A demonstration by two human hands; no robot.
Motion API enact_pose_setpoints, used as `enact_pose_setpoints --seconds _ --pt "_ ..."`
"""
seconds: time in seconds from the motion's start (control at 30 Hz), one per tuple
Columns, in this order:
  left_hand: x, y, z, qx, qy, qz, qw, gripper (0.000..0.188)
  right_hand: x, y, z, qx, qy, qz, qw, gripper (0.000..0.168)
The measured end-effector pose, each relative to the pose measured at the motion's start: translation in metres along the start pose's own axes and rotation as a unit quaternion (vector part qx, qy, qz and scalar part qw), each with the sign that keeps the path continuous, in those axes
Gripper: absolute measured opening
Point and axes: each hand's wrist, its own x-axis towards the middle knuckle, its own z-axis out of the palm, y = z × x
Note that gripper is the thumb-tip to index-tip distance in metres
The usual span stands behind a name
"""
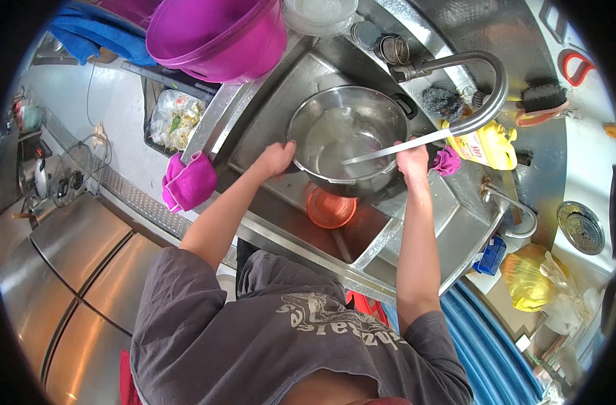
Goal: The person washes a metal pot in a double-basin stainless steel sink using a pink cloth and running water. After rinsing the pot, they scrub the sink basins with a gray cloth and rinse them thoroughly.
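A large stainless steel pot (333,126) with some water in it is over the left sink basin, beneath the curved faucet (498,76). My left hand (277,159) grips the pot's left side, its fingers partly hidden by the pot. On the right side, my right hand (413,158) is closed at the rim, under the faucet's pale spout end (394,149), which reaches over the pot. Whether it touches the spout as well, I cannot tell. An orange-red plastic bowl (332,208) lies in the basin below the pot.
A magenta tub (222,40) stands at the upper left. One magenta cloth (189,181) hangs on the sink's left edge. Along the right ledge are a black scouring pad (442,103), a yellow bottle (487,144) and a second faucet (520,210). A metal divider (376,243) separates the basins.
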Motion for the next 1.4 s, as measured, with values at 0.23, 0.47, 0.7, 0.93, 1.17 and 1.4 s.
enact_pose_setpoints --seconds 0.23,0.47,0.7,0.93,1.17,1.4 --pt "-0.049 0.029 0.004 -0.14 -0.172 -0.038 0.974 0.059 -0.066 -0.09 -0.076 0.041 -0.052 0.045 0.997 0.019" --pt "-0.05 0.019 0.011 -0.13 -0.356 -0.099 0.92 0.059 -0.093 -0.109 -0.103 0.012 -0.034 0.089 0.995 0.02" --pt "-0.056 0.033 0.013 -0.114 -0.439 -0.155 0.877 0.064 -0.094 -0.096 -0.121 0.037 -0.031 0.146 0.988 0.019" --pt "-0.095 0.07 -0.053 -0.089 -0.428 -0.08 0.896 0.072 -0.11 -0.008 -0.111 0.145 -0.082 0.179 0.97 0.011" --pt "-0.146 0.112 -0.05 -0.257 -0.399 -0.12 0.872 0.02 -0.077 0.09 -0.032 0.305 -0.102 0.239 0.916 0.01" --pt "-0.179 0.126 -0.031 -0.457 -0.278 -0.197 0.822 0.004 -0.085 0.031 0.017 0.166 -0.275 0.223 0.921 0.016"
